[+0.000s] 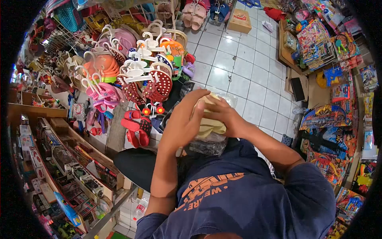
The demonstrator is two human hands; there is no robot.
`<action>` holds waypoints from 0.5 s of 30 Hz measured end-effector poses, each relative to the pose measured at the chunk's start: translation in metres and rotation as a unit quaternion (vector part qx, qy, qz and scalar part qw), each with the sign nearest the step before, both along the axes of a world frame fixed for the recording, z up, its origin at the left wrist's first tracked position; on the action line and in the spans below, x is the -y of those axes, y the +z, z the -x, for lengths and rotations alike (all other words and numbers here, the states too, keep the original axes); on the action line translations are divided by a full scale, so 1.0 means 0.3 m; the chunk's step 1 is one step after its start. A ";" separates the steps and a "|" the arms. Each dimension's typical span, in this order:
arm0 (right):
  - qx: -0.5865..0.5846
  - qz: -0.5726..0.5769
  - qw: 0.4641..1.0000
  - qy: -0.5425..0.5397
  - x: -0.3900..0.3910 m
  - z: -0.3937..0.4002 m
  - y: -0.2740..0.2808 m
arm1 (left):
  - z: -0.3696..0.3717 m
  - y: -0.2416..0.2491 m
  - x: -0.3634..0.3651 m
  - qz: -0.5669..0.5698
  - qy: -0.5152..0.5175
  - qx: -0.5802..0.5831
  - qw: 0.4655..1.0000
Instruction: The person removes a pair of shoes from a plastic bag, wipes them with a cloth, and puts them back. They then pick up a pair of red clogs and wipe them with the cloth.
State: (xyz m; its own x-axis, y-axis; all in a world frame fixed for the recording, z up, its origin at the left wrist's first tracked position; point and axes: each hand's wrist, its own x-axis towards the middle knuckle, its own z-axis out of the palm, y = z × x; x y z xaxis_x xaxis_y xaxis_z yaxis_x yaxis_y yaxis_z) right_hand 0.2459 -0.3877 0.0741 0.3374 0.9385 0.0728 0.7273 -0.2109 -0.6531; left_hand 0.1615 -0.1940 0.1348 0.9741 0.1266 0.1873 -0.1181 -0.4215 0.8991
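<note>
Both hands close around a pale yellow folded, cloth-like bundle (213, 126) above my lap. My left hand (185, 117) presses on its left side, with the fingers curved over the top. From the right, my right hand (226, 115) wraps over it, and the fingertips of the two hands come close together. Beneath the bundle lies a package in dark, see-through plastic (207, 146). More clear plastic shows behind the hands. The hands cover much of the bundle, so its exact kind cannot be made out.
Sandals on white hangers (145, 75) crowd the left side. Red sandals (137, 126) sit near my left forearm. A shelf of boxed goods (75, 171) stands at lower left. Packaged toys (324, 119) line the right. A cardboard box (239, 21) rests on the tiled floor (242, 65).
</note>
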 end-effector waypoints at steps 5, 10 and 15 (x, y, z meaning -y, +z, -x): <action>-0.026 -0.045 0.999 0.000 0.036 -0.009 -0.012 | -0.065 -0.254 -0.035 0.149 -0.101 -0.162 0.970; -0.177 -0.096 0.979 -0.014 0.066 -0.027 -0.031 | -0.062 -0.324 -0.053 0.332 -0.095 -0.173 0.922; -0.264 -0.114 0.957 -0.046 0.172 -0.047 -0.069 | -0.053 -0.275 -0.021 0.200 -0.113 -0.128 0.965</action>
State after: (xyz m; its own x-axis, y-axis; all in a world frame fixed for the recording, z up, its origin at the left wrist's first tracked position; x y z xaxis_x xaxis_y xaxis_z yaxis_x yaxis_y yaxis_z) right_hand 0.2600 -0.4393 0.0536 0.4638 0.8833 0.0689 0.2677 -0.0656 -0.9612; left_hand 0.1773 -0.1878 0.0523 0.9931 -0.0832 -0.0832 0.0815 -0.0235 0.9964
